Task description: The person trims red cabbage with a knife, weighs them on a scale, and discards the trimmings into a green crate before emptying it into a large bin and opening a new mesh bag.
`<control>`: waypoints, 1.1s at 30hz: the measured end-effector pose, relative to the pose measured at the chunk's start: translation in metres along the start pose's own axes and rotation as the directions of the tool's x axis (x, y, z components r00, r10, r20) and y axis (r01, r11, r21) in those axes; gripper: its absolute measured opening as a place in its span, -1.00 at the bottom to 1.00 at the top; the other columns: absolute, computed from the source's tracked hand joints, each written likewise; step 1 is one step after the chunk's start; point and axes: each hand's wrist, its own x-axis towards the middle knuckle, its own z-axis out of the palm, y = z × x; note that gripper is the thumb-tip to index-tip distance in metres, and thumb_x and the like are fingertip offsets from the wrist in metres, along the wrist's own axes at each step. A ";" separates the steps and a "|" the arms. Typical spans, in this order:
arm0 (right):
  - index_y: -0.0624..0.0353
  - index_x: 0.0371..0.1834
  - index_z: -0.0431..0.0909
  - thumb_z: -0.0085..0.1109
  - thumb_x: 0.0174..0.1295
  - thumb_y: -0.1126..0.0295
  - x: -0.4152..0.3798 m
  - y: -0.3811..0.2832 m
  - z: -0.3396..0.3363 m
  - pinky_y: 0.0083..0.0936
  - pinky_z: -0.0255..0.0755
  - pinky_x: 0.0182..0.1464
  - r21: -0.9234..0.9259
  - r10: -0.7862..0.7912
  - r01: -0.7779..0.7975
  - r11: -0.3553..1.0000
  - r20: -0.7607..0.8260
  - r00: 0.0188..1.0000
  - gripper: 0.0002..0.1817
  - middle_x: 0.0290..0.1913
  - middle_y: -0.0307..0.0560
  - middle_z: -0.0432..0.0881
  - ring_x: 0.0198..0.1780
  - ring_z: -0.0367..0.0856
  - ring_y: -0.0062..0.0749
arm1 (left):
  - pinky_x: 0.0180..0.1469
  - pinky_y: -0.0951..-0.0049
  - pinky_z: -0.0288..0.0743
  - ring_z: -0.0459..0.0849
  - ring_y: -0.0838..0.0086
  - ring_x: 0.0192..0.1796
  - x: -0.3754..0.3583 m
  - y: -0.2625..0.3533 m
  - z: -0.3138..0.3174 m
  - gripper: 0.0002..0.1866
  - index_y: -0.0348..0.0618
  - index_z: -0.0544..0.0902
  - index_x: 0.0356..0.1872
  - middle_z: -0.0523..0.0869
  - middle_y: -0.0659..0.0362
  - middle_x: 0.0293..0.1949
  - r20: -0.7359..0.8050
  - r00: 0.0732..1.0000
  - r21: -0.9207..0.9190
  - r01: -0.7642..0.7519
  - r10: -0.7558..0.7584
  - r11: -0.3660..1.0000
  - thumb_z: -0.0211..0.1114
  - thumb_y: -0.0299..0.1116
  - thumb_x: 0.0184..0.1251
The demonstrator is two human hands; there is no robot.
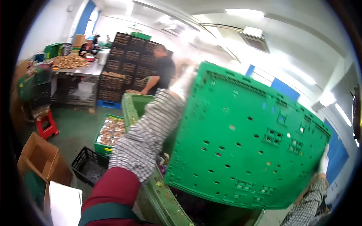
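Observation:
A large green plastic crate (245, 139) is tilted up over a green bin (162, 199), its perforated bottom facing me. My left hand (183, 84), in a white glove, is closed on the crate's upper left edge; it looks slightly blurred. At the crate's right edge, my right hand (323, 160), also white-gloved, grips the side, with part of its fingers hidden behind the crate. Both forearms wear checked sleeves. Dark and purplish scraps show inside the bin below the crate.
A person (163, 69) in dark clothes stands beside stacked dark crates (122, 64). Left are a metal table (90, 68) heaped with brown produce, a red stool (47, 126), a cardboard box (41, 158), a black crate (88, 165) and a green crate of packs (102, 147).

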 end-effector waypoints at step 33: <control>0.50 0.09 0.49 -0.44 0.31 -0.40 -0.440 -0.284 -0.200 -0.27 0.20 0.31 -0.789 -0.341 -0.404 0.463 -0.579 0.740 0.00 0.10 0.48 0.52 0.24 0.43 0.20 | 0.13 0.39 0.56 0.62 0.36 0.09 -0.085 0.013 0.119 -0.49 -0.17 0.36 0.32 0.58 0.07 0.17 0.818 0.514 -0.473 0.349 0.257 0.809 -0.10 -0.04 0.54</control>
